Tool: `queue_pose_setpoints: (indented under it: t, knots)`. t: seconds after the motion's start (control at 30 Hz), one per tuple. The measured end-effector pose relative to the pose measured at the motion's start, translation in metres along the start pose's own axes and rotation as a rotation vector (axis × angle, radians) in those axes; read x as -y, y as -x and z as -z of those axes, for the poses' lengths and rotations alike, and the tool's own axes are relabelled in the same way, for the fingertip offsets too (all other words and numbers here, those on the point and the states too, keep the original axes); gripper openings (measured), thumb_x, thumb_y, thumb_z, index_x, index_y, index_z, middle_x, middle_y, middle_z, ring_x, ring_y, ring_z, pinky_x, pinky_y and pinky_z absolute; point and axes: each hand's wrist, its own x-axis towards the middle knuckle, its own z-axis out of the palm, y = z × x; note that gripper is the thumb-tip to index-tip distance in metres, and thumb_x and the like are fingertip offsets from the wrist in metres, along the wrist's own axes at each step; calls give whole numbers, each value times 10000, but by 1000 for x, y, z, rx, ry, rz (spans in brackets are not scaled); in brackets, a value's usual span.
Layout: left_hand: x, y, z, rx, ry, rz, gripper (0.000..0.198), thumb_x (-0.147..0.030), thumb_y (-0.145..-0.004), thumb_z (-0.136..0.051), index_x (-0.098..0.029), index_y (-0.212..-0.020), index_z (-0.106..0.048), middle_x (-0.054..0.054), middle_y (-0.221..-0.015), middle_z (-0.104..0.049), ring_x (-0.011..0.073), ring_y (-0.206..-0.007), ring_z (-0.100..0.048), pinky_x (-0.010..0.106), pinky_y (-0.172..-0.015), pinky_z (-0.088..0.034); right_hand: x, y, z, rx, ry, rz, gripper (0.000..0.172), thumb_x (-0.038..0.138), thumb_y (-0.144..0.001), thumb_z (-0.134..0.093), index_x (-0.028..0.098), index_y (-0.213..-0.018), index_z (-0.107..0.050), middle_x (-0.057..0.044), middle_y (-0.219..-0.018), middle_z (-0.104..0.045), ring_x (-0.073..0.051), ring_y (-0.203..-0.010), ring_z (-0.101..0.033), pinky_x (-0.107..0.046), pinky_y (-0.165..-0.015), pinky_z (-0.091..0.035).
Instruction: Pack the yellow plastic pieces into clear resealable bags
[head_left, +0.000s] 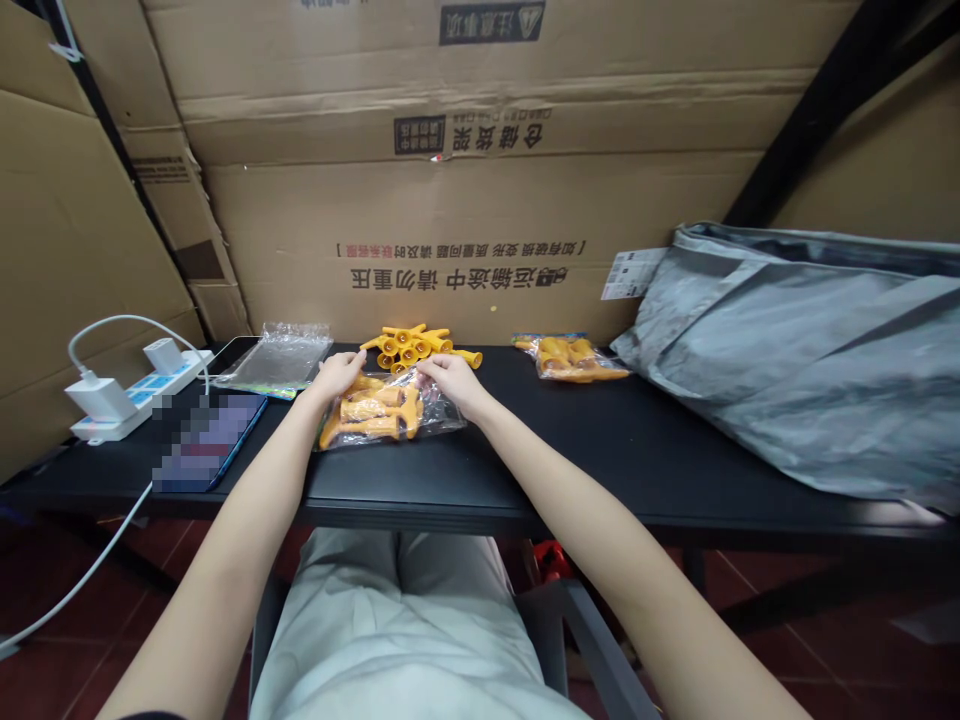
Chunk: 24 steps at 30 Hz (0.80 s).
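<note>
A clear plastic bag (371, 412) with several yellow-orange plastic pieces inside lies on the black table in front of me. My left hand (339, 378) is closed at the bag's upper left edge. With fingers pinched together, my right hand (451, 384) grips the film at the upper right. Just behind the bag is a loose pile of yellow pieces (409, 345) with flared, cup-like ends. Further right lies another filled bag (564, 358) of the same yellow pieces.
On the left are a stack of flat clear bags (277, 358), a phone (210, 440) and a white power strip (142, 392) with chargers and cables. A large grey bag (810, 360) takes up the right side. Cardboard (465, 200) walls the back of the black table (600, 450).
</note>
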Motion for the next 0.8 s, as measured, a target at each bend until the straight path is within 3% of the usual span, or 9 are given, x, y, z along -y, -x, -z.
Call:
queue_pose_setpoints:
  t: [0.2,0.37,0.57,0.8]
  knots:
    - [-5,6,-3,121,-227,-186,365,-400,-827,-451,-159,-875,-720,95,-936,-716,242,-875,-636,287,-791,-444,6,-3,18,-90,203,157,261,291,-781,-522,184,-548,-473,17,-523,-551,-92,-484,-473,-217,-510,-389]
    - [-10,13,-11,238,-189,-233,472,-517,-822,-419,-152,-712,-697,56,-702,-672,187,-666,-576,264,-613,-392,10,-1,23,-268,368,321,266,302,-792,-479,196,-549,-472,15,-523,-529,-123,-551,-484,-250,-590,-384]
    - [-12,18,-20,363,70,-145,570,-680,-729,-490,-146,-625,-660,14,-549,-577,133,-539,-473,241,-510,-322,17,2,24,-364,411,433,243,331,-813,-477,193,-614,-507,4,-613,-561,-138,-626,-506,-265,-652,-400]
    - [-14,22,-18,591,412,-86,475,-620,-648,-660,-145,-667,-649,1,-553,-583,119,-535,-508,221,-502,-352,14,-4,30,-313,355,590,221,362,-859,-479,197,-767,-594,-53,-908,-684,-186,-885,-610,-331,-845,-446]
